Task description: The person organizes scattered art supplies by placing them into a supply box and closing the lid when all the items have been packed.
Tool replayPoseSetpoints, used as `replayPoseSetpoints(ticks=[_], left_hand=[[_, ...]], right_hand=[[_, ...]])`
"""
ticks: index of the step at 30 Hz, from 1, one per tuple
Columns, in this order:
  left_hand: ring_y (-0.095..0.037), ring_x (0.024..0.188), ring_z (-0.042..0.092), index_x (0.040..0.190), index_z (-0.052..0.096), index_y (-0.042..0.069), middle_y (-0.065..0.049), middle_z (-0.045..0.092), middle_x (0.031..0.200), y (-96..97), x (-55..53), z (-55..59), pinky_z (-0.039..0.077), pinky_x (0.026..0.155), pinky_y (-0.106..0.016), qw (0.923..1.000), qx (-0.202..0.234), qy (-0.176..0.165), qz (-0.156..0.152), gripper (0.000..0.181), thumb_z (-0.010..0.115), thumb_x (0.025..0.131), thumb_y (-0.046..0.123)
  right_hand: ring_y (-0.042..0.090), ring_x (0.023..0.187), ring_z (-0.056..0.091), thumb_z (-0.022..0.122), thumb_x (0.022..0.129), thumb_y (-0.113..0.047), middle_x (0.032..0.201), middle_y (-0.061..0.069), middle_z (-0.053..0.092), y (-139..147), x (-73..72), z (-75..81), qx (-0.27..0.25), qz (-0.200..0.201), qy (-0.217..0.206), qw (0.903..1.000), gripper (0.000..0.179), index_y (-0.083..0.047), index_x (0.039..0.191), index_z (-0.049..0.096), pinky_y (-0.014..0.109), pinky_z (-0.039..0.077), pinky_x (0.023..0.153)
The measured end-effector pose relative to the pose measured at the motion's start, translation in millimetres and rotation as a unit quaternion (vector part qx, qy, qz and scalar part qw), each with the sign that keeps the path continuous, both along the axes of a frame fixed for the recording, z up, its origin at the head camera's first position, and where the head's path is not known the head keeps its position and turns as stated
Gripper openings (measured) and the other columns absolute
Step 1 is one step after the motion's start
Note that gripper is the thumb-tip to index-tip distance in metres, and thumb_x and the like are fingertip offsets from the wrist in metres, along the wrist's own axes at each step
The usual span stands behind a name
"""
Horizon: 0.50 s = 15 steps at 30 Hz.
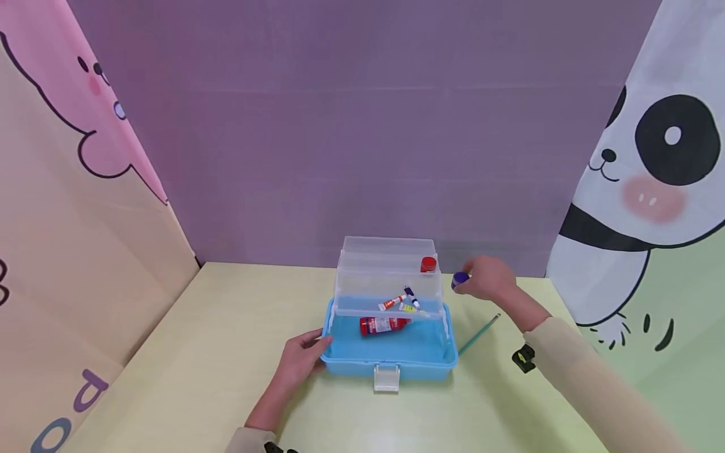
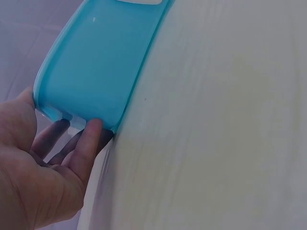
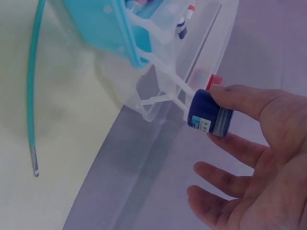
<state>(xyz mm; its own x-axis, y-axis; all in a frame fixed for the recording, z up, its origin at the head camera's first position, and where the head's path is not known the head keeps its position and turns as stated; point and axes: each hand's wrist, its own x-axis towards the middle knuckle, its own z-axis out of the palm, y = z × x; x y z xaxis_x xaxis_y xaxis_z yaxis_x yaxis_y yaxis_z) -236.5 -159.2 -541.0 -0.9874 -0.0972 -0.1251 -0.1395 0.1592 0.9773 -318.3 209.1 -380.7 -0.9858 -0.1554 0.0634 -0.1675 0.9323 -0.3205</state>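
A blue storage box (image 1: 391, 370) with a white front latch stands on the table, its clear tiered trays (image 1: 391, 283) raised at the back. My left hand (image 1: 303, 358) holds the box's left side, thumb at the rim and fingers against the outer wall. Beside the trays' right side, my right hand (image 1: 489, 278) pinches a dark blue paint jar (image 3: 204, 112) between thumb and index finger, the other fingers spread apart. A red-lidded jar (image 1: 428, 265) is in the top tray. Small paint tubes (image 1: 391, 303) lie in a lower tray. Inside the box rests a red bottle (image 1: 382, 325).
A teal paintbrush (image 1: 479, 335) lies on the table (image 1: 226, 327), to the right of the box. Behind the table hangs a purple backdrop (image 1: 351, 138). Printed cloth panels stand at the left and right, the right one showing a panda (image 1: 651, 145).
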Motion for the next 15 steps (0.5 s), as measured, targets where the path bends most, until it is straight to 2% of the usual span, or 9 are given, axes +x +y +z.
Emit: replayPoseSetpoints(ticks=[6,11,15], left_hand=[[-0.027,0.087,0.068,0.132,0.057,-0.002,-0.022,0.063,0.117,-1.9,-2.9,-1.4,0.058,0.070,-0.039,0.9999,-0.006,-0.010,0.000,0.059,0.071,0.089,0.036],[-0.028,0.087,0.068,0.132,0.057,-0.002,-0.023,0.063,0.117,-2.6,-5.9,0.1,0.058,0.070,-0.040,1.0000,-0.001,0.001,-0.004,0.060,0.071,0.089,0.037],[-0.027,0.086,0.069,0.132,0.057,-0.003,-0.022,0.064,0.115,-2.6,-3.9,0.6,0.058,0.070,-0.040,1.0000,0.001,-0.004,-0.003,0.061,0.072,0.088,0.037]], right_hand=[[0.025,0.074,0.058,0.081,0.074,-0.030,0.086,0.008,0.067,-10.9,-1.3,3.0,-0.002,0.015,0.011,0.9998,0.037,-0.003,0.097,0.072,0.031,0.051,0.055],[0.022,0.071,0.056,0.083,0.074,-0.028,0.083,0.004,0.066,-19.4,-4.8,6.9,-0.006,0.036,0.023,0.9991,0.034,-0.005,0.097,0.073,0.028,0.052,0.055],[0.021,0.071,0.055,0.085,0.072,-0.029,0.081,0.002,0.065,-28.2,-7.2,9.0,0.007,0.048,0.026,0.9985,0.035,-0.007,0.097,0.074,0.026,0.051,0.054]])
